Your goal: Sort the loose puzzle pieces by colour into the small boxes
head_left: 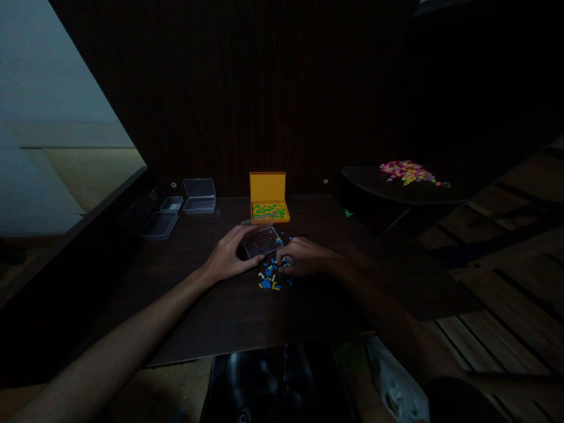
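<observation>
A clear plastic box (263, 242) with its lid raised is gripped at its left side by my left hand (228, 254), the thumb along the near edge and the fingers at the far side. Right of the box, my right hand (304, 257) is closed, its fingers curled together over the small pieces; what they hold, if anything, is hidden. A loose pile of small blue, yellow and whitish building bricks (268, 282) lies on the dark table just in front of the box. A few blue bits lie by the box's right edge.
An open yellow box (268, 187) with green pieces stands behind the clear box. Several open clear cases (200, 204) sit at the back left. Pink and yellow small pieces (408, 171) are heaped on a corner shelf (365, 176) at right. A dark panel (264, 88) rises behind the table.
</observation>
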### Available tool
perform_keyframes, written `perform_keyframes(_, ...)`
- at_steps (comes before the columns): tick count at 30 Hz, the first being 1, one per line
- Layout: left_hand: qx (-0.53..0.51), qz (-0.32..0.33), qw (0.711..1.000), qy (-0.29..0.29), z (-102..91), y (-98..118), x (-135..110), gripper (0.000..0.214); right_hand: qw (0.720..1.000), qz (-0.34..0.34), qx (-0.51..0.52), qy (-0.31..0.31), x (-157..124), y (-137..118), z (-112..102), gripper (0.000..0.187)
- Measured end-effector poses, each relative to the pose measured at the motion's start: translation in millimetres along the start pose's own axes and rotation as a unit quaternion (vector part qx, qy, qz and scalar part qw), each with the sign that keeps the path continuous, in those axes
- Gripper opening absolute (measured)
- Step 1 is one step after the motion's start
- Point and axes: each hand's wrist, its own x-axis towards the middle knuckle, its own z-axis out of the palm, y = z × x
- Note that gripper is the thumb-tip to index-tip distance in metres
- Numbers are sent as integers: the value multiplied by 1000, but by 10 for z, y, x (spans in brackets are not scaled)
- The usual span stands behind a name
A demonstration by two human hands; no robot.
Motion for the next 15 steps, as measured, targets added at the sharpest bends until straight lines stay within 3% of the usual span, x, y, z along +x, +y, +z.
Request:
perform_keyframes(6,2,0,1000,-4,-7,-3,2,62,1000,-12,15,14,10,6,5,16)
perform_keyframes(9,0,-1,1000,-1,2,-9,-1,63,997,-18,69,25,4,10,-33,16)
perform_keyframes(15,-8,19,1000,1,14,40,-8,62,982,4,128,139,9,111,-53,20)
